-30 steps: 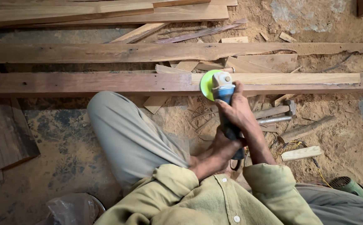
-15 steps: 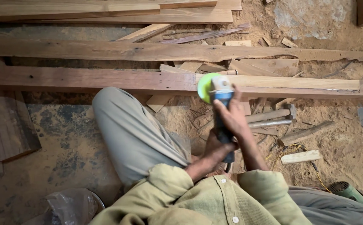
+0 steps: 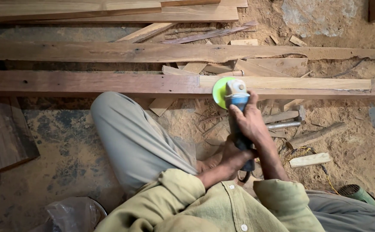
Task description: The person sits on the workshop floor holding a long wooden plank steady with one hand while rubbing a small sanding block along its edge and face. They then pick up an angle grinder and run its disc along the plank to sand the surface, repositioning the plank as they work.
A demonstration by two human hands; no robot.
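I hold a blue angle grinder (image 3: 238, 101) with a green sanding disc (image 3: 220, 91) against the near edge of a long wooden plank (image 3: 110, 82). My right hand (image 3: 250, 120) grips the grinder's body near the head. My left hand (image 3: 235, 155) is closed around the rear of its handle. The plank is reddish left of the disc and pale to the right of it. My bent knee in grey trousers (image 3: 127, 133) lies left of the tool.
More planks (image 3: 153, 52) and offcuts lie beyond on the sawdust-covered floor. A hammer (image 3: 288, 119) and wood scraps (image 3: 310, 160) sit to the right. A green power tool (image 3: 359, 193) is at the lower right, a plastic bag (image 3: 73, 213) at the lower left.
The grinder and both hands slid slightly left along the plank, then back to the right, a little past where they began.
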